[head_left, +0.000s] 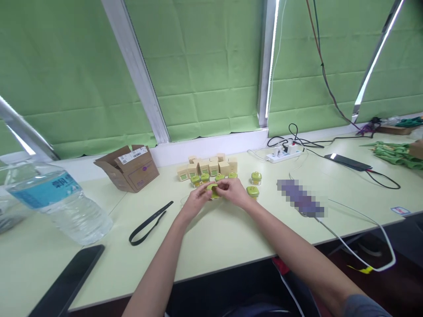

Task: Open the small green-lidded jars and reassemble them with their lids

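Note:
My left hand and my right hand meet over the pale green table, both closed on one small green-lidded jar. Just behind them stand several more small jars with green lids, and two others sit to the right. A cluster of small beige boxes with green labels stands behind the jars. What the fingers do with the held jar is hidden.
An open cardboard box sits at the back left. A water bottle lies at the left, a black phone near the front edge, a black strap beside it. A power strip, cables and another phone lie to the right.

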`<state>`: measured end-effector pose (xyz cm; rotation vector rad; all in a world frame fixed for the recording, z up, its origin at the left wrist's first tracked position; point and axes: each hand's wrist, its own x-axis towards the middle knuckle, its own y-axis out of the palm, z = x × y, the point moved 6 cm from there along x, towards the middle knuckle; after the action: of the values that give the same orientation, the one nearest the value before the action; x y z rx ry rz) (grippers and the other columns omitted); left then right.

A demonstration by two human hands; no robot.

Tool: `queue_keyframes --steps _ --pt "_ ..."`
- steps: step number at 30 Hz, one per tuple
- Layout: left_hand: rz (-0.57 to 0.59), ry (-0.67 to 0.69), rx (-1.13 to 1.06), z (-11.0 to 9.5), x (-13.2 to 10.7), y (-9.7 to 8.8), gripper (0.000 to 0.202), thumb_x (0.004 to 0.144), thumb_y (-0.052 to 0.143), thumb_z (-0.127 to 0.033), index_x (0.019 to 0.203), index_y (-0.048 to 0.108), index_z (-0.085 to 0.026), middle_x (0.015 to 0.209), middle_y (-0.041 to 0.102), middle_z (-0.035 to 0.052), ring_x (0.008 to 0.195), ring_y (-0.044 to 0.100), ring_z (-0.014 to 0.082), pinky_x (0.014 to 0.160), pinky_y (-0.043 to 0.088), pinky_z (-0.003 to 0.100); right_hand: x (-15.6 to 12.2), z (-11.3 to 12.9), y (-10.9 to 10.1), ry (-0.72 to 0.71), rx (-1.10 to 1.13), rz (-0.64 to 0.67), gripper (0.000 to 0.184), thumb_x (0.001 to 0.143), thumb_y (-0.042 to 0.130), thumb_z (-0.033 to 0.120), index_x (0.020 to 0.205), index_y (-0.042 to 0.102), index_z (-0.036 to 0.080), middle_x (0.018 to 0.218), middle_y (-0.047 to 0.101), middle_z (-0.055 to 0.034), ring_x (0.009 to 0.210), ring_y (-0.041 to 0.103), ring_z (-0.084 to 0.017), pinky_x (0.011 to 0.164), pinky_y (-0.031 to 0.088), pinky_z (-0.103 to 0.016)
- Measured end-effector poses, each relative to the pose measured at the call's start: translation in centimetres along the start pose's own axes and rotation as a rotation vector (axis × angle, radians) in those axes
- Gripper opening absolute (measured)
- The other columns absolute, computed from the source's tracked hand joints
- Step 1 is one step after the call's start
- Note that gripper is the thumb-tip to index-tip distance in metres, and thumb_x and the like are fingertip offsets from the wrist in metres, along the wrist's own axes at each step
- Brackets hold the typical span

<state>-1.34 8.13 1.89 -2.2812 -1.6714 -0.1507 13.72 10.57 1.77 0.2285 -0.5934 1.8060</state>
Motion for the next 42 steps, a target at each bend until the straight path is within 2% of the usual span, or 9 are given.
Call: queue_keyframes --steps 3,6,10,16,24,30,36,39,42 --pt "-0.043 -0.031 -0.063 0.2 0.1 0.1 0.052 0.075 0.078 -0.044 0.118 0.064 -0.018 0.109 0.071 0.0094 0.093 0.069 0.0234 0.088 0.053 0.039 0.6 -0.4 -1.4 0.077 0.103 0.014 0.023 0.079 0.071 0.039 0.086 0.075 0.017 0.072 0.074 -0.0037 0.066 0.069 -0.018 0.062 0.055 -0.027" --pt "-0.155 0.004 -0.166 0.7 0.4 -0.7 0.038 0.076 0.077 -0.043 0.099 0.065 -0.016 0.088 0.071 0.005 0.077 0.069 0.0187 0.083 0.054 0.038 1.3 -0.8 -5.5 0.12 0.131 -0.166 0.027 0.078 0.071 0.041 0.085 0.073 0.015 0.075 0.074 -0.0058 0.069 0.07 -0.018 0.067 0.058 -0.03" --pt "-0.158 -0.018 -0.136 1.3 0.5 -0.5 0.034 0.076 0.076 -0.043 0.09 0.062 -0.016 0.083 0.069 0.0034 0.075 0.067 0.0171 0.081 0.053 0.036 1.5 -1.3 -8.4 0.162 -0.297 -0.042 0.017 0.081 0.067 0.032 0.081 0.075 0.017 0.074 0.074 -0.0047 0.069 0.069 -0.018 0.067 0.054 -0.028" --pt "-0.015 -0.038 0.281 0.2 -0.4 2.0 0.036 0.086 0.063 -0.051 0.104 0.065 -0.019 0.1 0.066 0.0072 0.086 0.064 0.0198 0.081 0.051 0.036 0.2 -2.3 -8.3 0.213 -0.871 0.214 0.022 0.079 0.07 0.035 0.098 0.076 0.025 0.098 0.076 -0.0048 0.089 0.069 -0.023 0.074 0.048 -0.029" --pt "0.317 0.218 0.808 -1.6 -3.0 7.3 0.051 0.083 0.065 -0.052 0.131 0.058 -0.035 0.138 0.049 0.0077 0.108 0.059 0.0268 0.092 0.049 0.04 -0.2 -3.0 -7.3 0.247 -0.942 0.287 0.031 0.078 0.069 0.038 0.106 0.068 0.024 0.1 0.075 -0.0037 0.093 0.068 -0.022 0.073 0.044 -0.027" --pt "0.355 0.302 0.855 -1.5 -3.1 10.0 0.043 0.082 0.069 -0.044 0.12 0.062 -0.027 0.119 0.061 0.0076 0.107 0.059 0.0273 0.091 0.047 0.04 -0.3 -3.2 -6.7 0.252 -0.955 0.254 0.032 0.078 0.068 0.037 0.105 0.067 0.022 0.098 0.074 -0.0049 0.091 0.067 -0.022 0.071 0.041 -0.026" --pt "0.101 0.26 0.626 -1.7 -1.6 6.4 0.034 0.079 0.072 -0.037 0.109 0.062 -0.024 0.111 0.066 0.0068 0.101 0.062 0.0256 0.087 0.047 0.038 -0.2 -1.0 -7.8 0.117 -0.826 0.071 0.028 0.071 0.07 0.032 0.097 0.064 0.02 0.089 0.07 -0.0045 0.091 0.061 -0.024 0.073 0.042 -0.029" --pt "-0.133 0.179 0.522 -1.2 -0.8 2.8 0.04 0.074 0.077 -0.037 0.105 0.057 -0.022 0.104 0.067 0.0061 0.09 0.064 0.0231 0.081 0.05 0.036 0.2 1.1 -8.2 0.027 -0.496 -0.069 0.031 0.074 0.068 0.035 0.1 0.06 0.02 0.094 0.066 -0.0032 0.081 0.06 -0.018 0.072 0.046 -0.03" --pt "-0.245 0.157 0.377 -0.5 -0.4 0.6 0.042 0.074 0.078 -0.036 0.105 0.055 -0.021 0.107 0.067 0.0063 0.094 0.066 0.0218 0.086 0.051 0.037 0.6 2.4 -6.3 -0.029 -0.089 -0.054 0.038 0.077 0.068 0.039 0.109 0.057 0.021 0.104 0.065 -0.0046 0.082 0.063 -0.016 0.072 0.052 -0.03"
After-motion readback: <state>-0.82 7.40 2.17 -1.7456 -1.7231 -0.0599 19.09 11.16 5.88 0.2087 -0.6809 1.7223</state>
